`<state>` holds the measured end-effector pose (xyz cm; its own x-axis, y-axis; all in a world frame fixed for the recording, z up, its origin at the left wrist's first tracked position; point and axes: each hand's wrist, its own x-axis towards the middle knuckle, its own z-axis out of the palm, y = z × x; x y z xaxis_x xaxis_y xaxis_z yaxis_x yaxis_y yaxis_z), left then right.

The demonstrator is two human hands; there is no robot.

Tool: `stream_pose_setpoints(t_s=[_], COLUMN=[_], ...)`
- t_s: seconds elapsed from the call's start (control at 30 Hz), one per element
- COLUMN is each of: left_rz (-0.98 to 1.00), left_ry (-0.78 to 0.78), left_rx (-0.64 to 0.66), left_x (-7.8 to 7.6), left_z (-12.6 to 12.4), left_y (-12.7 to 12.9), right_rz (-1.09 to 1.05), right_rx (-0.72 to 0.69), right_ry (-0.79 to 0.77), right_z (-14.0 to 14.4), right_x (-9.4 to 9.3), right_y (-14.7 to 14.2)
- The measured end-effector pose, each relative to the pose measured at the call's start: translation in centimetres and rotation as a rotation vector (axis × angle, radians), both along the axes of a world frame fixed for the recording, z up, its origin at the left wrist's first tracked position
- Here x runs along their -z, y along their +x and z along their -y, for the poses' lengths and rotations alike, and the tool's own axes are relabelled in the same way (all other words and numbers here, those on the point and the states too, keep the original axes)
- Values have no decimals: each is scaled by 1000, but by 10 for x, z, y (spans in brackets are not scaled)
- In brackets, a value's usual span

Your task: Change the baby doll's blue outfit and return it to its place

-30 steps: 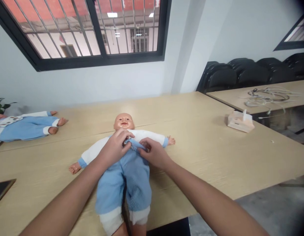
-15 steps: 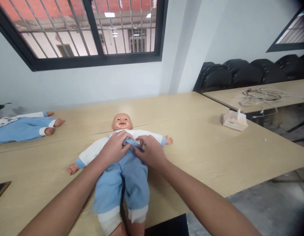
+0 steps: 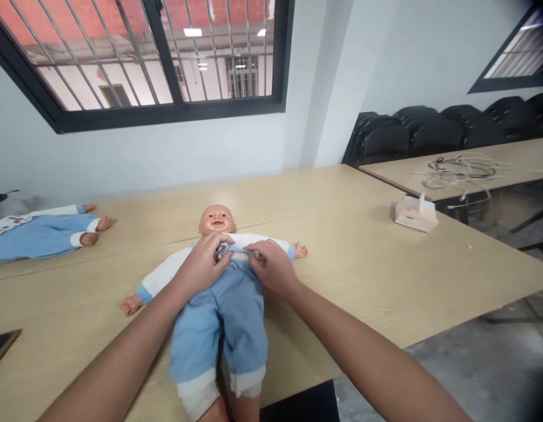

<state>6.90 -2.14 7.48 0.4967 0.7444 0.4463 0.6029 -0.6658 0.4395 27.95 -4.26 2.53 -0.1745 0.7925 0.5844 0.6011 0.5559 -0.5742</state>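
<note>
Since 0.5 s ago, both hands have shifted slightly up the doll's (image 3: pixel 219 293) chest; blue strap end now bunched between them. Doll lies face up on surface (image 3: pixel 363 275), head away from the person. Left hand (image 3: pixel 204 264) grip narrow, pinching the blue strap (image 3: pixel 230 253) at the doll's chest. Right hand (image 3: pixel 271 266) just beside it, fingers closed on the same strap. Second doll (image 3: pixel 43 231) far left of the doll. Tissue box (image 3: pixel 416 214), tissue sticking out of its top, well right of the doll.
</note>
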Motion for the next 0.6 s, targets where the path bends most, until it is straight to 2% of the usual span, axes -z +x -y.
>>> stream_pose_setpoints(t_s=[0.07, 0.17, 0.27, 0.33, 0.4, 0.5, 0.6], left_rz=[-12, -27, -29, -36, -46, -51, -43], left_ry=[5, 23, 43, 42, 35, 15, -2], left_rx=[19, 37, 50, 57, 49, 19, -7], left_x=[-1, -1, 0, -1, -2, -4, -4], left_z=[-1, -3, -7, -8, -8, -7, -5], left_y=[-1, -4, -7, -8, -9, -9, -8], right_rz=[17, 178, 340, 433, 484, 339, 0], right_rx=[-50, -66, 119, 226, 226, 128, 67], right_ry=[-28, -70, -194, -360, -516, -626, -523], right_z=[-5, -12, -18, -21, -22, -25, -29], right_x=[-2, -10, -15, -15, -13, -13, -16], right_y=[6, 32, 76, 104, 124, 135, 135])
